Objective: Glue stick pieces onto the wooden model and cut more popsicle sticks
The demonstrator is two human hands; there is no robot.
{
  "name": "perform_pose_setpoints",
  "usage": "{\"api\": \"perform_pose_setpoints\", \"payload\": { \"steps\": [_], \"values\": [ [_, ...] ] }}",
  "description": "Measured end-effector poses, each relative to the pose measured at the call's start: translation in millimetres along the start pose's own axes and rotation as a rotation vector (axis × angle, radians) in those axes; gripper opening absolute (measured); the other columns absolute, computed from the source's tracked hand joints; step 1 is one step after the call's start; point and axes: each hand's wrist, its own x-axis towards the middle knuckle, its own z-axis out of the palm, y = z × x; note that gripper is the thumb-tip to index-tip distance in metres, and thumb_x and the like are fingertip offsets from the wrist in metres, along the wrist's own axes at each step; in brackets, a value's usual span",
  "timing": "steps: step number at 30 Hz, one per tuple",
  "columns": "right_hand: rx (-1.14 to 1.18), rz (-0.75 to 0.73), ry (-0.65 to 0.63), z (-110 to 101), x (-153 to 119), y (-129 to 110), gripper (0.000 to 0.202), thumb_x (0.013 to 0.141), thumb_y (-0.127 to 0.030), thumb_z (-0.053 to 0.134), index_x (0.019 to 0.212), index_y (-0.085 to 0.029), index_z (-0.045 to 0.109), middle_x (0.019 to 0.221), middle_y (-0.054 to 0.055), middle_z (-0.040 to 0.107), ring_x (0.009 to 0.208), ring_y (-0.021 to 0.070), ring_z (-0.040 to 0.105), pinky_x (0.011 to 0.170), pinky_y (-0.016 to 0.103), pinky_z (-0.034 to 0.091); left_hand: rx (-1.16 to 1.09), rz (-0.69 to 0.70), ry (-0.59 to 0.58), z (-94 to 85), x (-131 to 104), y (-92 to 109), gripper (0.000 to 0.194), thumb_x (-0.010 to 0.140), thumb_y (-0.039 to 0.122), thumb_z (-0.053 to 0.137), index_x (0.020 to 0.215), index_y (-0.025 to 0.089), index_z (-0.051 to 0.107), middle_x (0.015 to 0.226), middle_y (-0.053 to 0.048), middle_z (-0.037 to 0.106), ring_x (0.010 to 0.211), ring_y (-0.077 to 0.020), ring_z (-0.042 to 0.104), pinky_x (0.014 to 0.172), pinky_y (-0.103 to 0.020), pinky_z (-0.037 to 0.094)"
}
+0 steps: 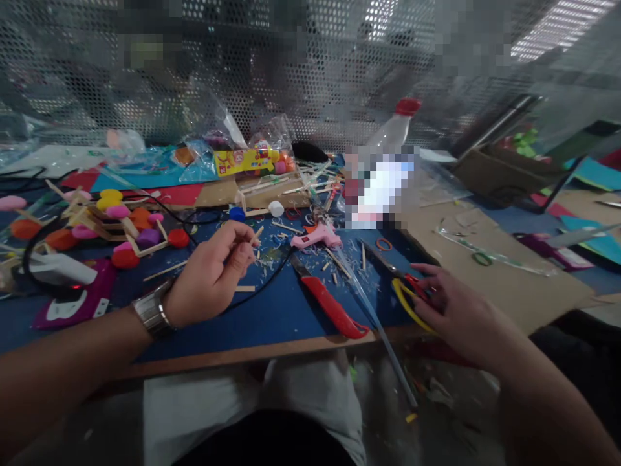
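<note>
My left hand point(216, 275) pinches a short wooden stick point(257, 235) between thumb and fingertips, above the blue tabletop. At the right, my right hand point(451, 304) has its fingers on the red and yellow handles of a pair of scissors point(406, 299), whose blades lie on the table pointing away from me. Between the hands rests a red-handled utility knife point(330, 303). Just beyond it lies a pink hot glue gun point(317, 237), with a long clear glue stick point(373, 317) stretching past the table's front edge.
To the left stands a wooden-stick model point(114, 223) with colourful pom-poms. A purple power bank point(75, 298) and black cables lie near it. Scraps and stick offcuts litter the middle. A red-capped bottle point(395, 126) stands behind; cardboard point(504, 272) covers the right side.
</note>
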Motion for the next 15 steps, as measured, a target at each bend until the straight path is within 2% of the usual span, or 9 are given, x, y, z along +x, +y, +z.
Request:
{"api": "perform_pose_setpoints", "payload": {
  "steps": [3, 6, 7, 11, 13, 15],
  "values": [
    [0.021, 0.064, -0.002, 5.4, -3.8, 7.6, 0.04, 0.086, -0.03, 0.061, 0.125, -0.025, 0.056, 0.089, 0.007, 0.068, 0.06, 0.0239, 0.066, 0.056, 0.041, 0.055, -0.137, -0.009, 0.039, -0.6, -2.4, -3.2, 0.018, 0.107, 0.036, 0.041, 0.103, 0.02, 0.048, 0.07, 0.005, 0.047, 0.054, -0.009, 0.043, 0.053, -0.023, 0.04],
    [0.05, 0.095, 0.066, 10.6, -5.0, 7.9, 0.049, 0.082, -0.027, 0.061, 0.13, -0.025, 0.052, 0.097, 0.01, 0.066, 0.08, 0.0299, 0.07, 0.072, 0.048, 0.059, -0.089, 0.015, 0.039, -1.2, -5.4, -4.8, 0.017, 0.106, 0.033, 0.04, 0.103, 0.019, 0.049, 0.068, 0.005, 0.047, 0.055, -0.0095, 0.043, 0.054, -0.023, 0.039],
    [0.092, 0.116, 0.083, 11.1, -4.5, 4.4, 0.052, 0.081, -0.026, 0.061, 0.132, -0.025, 0.05, 0.097, 0.01, 0.065, 0.082, 0.0299, 0.07, 0.073, 0.048, 0.06, -0.046, 0.034, 0.034, -1.5, -6.7, -5.0, 0.016, 0.106, 0.032, 0.041, 0.104, 0.019, 0.05, 0.068, 0.005, 0.049, 0.056, -0.0096, 0.043, 0.055, -0.023, 0.039],
    [0.306, 0.244, 0.059, 7.2, 0.9, -21.4, 0.051, 0.081, -0.023, 0.06, 0.131, -0.03, 0.05, 0.089, 0.004, 0.06, 0.06, 0.0218, 0.063, 0.057, 0.038, 0.057, 0.064, 0.092, 0.015, -2.9, -11.0, -5.9, 0.014, 0.105, 0.028, 0.04, 0.105, 0.018, 0.05, 0.067, 0.006, 0.049, 0.055, -0.0093, 0.044, 0.054, -0.023, 0.038],
    [0.42, 0.23, -0.003, 4.5, 5.0, -33.9, 0.047, 0.081, -0.021, 0.061, 0.127, -0.03, 0.054, 0.091, 0.005, 0.061, 0.067, 0.0219, 0.068, 0.06, 0.035, 0.059, 0.05, 0.088, 0.018, -3.6, -11.8, -6.9, 0.015, 0.105, 0.028, 0.039, 0.105, 0.018, 0.05, 0.066, 0.006, 0.049, 0.054, -0.0095, 0.044, 0.055, -0.024, 0.037],
    [0.556, 0.199, -0.068, 3.1, 10.6, -42.1, 0.048, 0.081, -0.021, 0.064, 0.127, -0.031, 0.057, 0.099, 0.008, 0.065, 0.086, 0.0245, 0.073, 0.071, 0.033, 0.062, 0.026, 0.067, 0.024, -4.1, -11.7, -8.2, 0.016, 0.105, 0.029, 0.038, 0.105, 0.018, 0.05, 0.065, 0.006, 0.047, 0.054, -0.01, 0.043, 0.055, -0.025, 0.037]
  ]
}}
